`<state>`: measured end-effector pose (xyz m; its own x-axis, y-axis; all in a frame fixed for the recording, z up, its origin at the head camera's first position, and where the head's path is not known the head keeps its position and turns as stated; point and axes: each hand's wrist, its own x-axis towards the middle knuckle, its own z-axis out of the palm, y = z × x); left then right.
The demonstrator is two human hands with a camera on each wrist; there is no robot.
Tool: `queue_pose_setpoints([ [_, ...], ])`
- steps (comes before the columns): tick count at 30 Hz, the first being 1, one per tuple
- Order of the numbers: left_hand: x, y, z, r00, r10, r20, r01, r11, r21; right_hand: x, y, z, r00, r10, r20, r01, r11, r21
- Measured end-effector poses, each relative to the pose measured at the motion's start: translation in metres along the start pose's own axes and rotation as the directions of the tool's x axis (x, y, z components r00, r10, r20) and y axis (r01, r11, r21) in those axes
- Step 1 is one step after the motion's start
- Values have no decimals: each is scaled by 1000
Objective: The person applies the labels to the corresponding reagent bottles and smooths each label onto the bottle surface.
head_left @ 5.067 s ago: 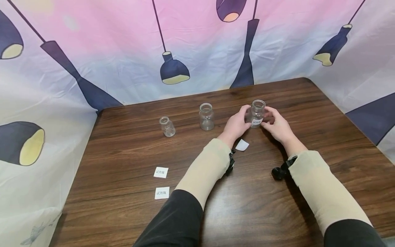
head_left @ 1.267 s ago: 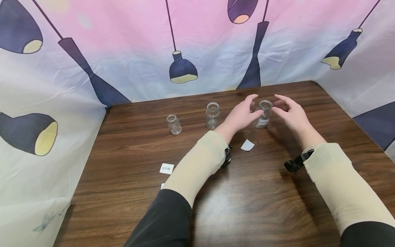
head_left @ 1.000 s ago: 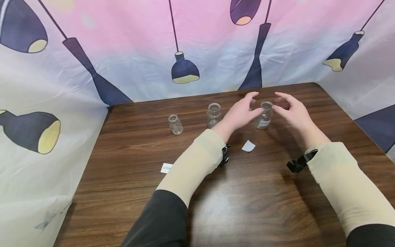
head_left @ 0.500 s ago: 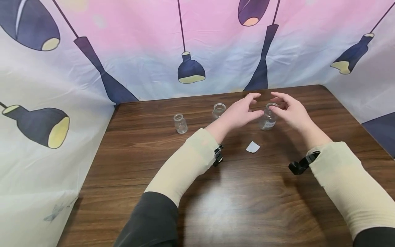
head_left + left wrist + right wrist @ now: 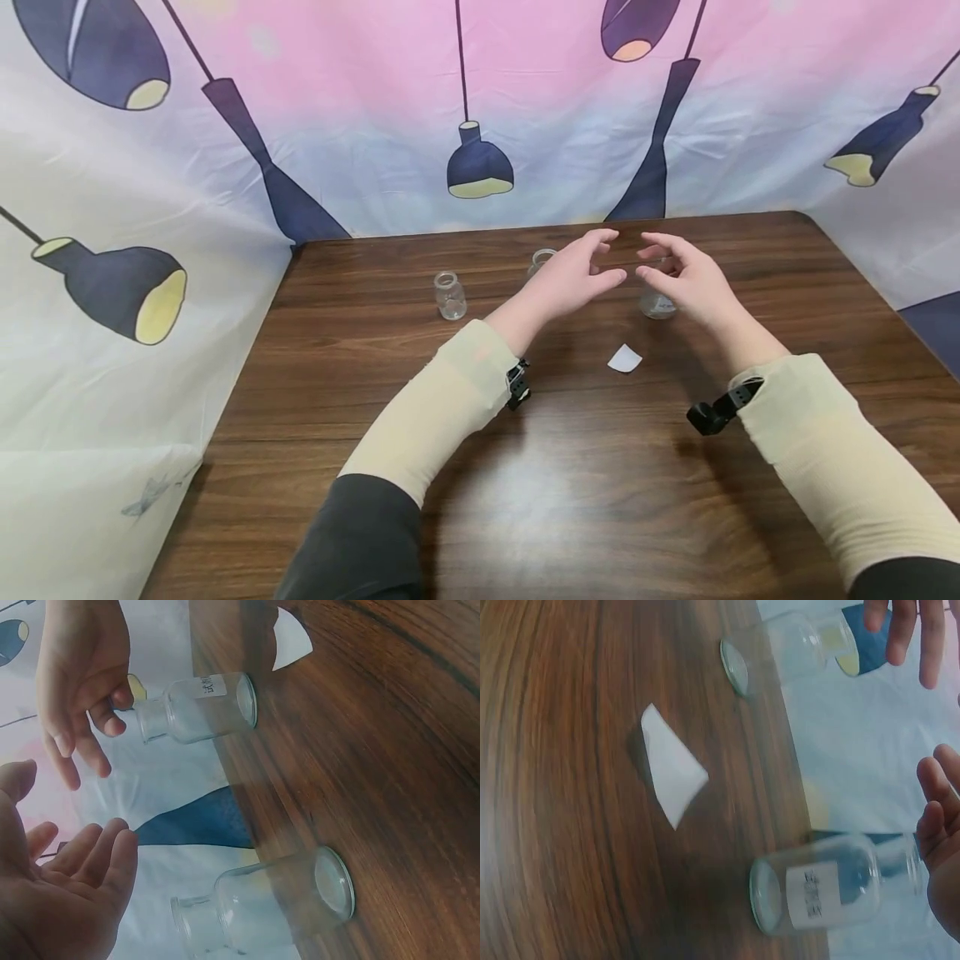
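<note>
Both hands hover above the dark wooden table with relaxed fingers and hold nothing. The left hand point(image 5: 564, 282) is between two clear glass bottles, overlapping most of the middle bottle point(image 5: 542, 258) in the head view. My right hand point(image 5: 693, 282) is in front of the labelled bottle point(image 5: 657, 307), covering its neck. In the right wrist view the labelled bottle point(image 5: 817, 889) stands upright on the table, a white printed label on its side. The unlabelled bottle point(image 5: 270, 900) shows in the left wrist view, close to the left fingers. A smaller glass bottle point(image 5: 451, 297) stands farther left.
A curled white paper piece point(image 5: 625, 358) lies on the table point(image 5: 315, 400) in front of the labelled bottle. Behind the table hangs a cloth backdrop point(image 5: 390, 183) printed with lamps. The left forearm point(image 5: 442, 408) crosses the table's middle.
Both hands held the labelled bottle about five seconds ago; they have since let go, lifted and drifted left. The head view has turned left. Two printed labels are now hidden by the left arm.
</note>
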<state>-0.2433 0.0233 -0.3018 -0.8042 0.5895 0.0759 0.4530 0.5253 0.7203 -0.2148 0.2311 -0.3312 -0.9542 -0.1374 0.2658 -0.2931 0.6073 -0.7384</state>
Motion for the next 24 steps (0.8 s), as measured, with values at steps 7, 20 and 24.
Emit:
queue_pose_setpoints([
  [7, -12, -7, 1, 1000, 2, -3, -2, 998, -67, -1, -4, 19, 998, -56, 22, 54, 995, 79],
  [20, -32, -37, -10, 997, -62, -47, 56, 993, -107, -2, -17, 39, 998, -52, 46, 44, 984, 172],
  [24, -39, -46, -16, 995, -85, -57, 79, 992, -99, -4, -30, 39, 997, -33, 70, 17, 976, 218],
])
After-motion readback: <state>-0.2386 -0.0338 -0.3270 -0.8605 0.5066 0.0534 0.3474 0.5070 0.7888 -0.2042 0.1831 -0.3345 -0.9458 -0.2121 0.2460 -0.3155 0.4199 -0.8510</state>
